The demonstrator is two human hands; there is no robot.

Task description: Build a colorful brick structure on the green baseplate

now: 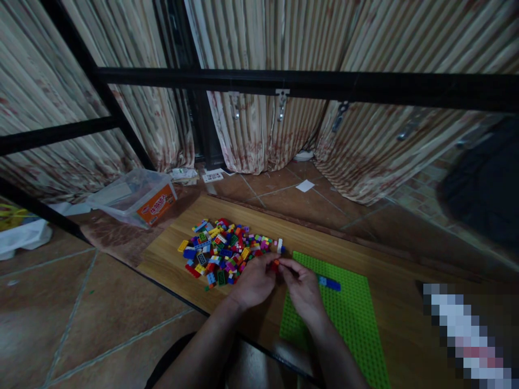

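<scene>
Close together over the table, my left hand [256,282] and my right hand [304,289] meet at their fingertips. Between them is a small red toy brick [275,263], partly covered by the fingers. Both hands are closed in a pinch on it. A heap of mixed coloured toy bricks [227,249] lies beside and beyond my left hand. Under my right hand is a green studded baseplate [348,319]. A row of blue bricks [331,283], light and dark, sits on the plate; my right hand may hide part of it. A white brick [279,246] stands just past my fingers.
The wooden table [178,216] carries the bricks and plate. A clear plastic box [135,197] with an orange label stands on the floor at the left. Behind a black-framed glass partition [284,84] hang striped curtains [259,124]. A pixelated patch covers the lower right.
</scene>
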